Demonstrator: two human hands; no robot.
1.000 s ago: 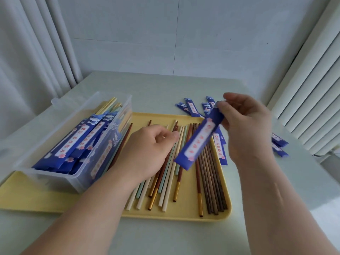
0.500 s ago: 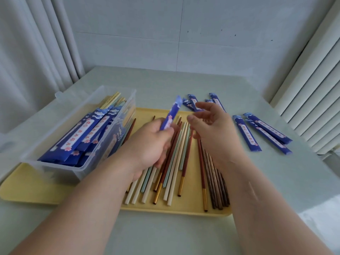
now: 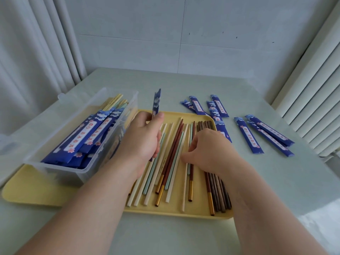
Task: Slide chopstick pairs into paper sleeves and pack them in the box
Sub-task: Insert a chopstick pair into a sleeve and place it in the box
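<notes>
**A:** Left to right, what's there?

**B:** A clear plastic box (image 3: 60, 174) sits on the left end of the yellow tray (image 3: 33, 190), well stocked with sleeved pairs (image 3: 86, 133). Just right of it, the left hand (image 3: 143, 138) pinches one blue paper sleeve (image 3: 156, 102) between thumb and fingers. The sleeve stands upright with its upper half free above the hand.

**A:** How will that sleeve handle?

**B:** Light and floppy, I'd judge. It's thin paper that creases if squeezed. Hold it by the edges close to the mouth so the opening doesn't flatten.

**A:** And the sticks?

**B:** Loose chopsticks (image 3: 171, 153) lie side by side on the tray: cream, mint, and red-brown with gold ends. A bundle of dark wooden chopsticks (image 3: 219, 190) lies at the right. They're probably stiff, light and smooth, so apt to roll or slip. The right hand (image 3: 207, 151) rests on them with its fingers bent down. I can't tell whether it has actually pinched one.

**A:** Where should it grip?

**B:** Toward one end, taking a matching pair together with the tips level, so the far ends feed in as one.

**A:** Anything further right?

**B:** Empty sleeves (image 3: 266, 133) lie scattered on the table (image 3: 184, 83).
</notes>
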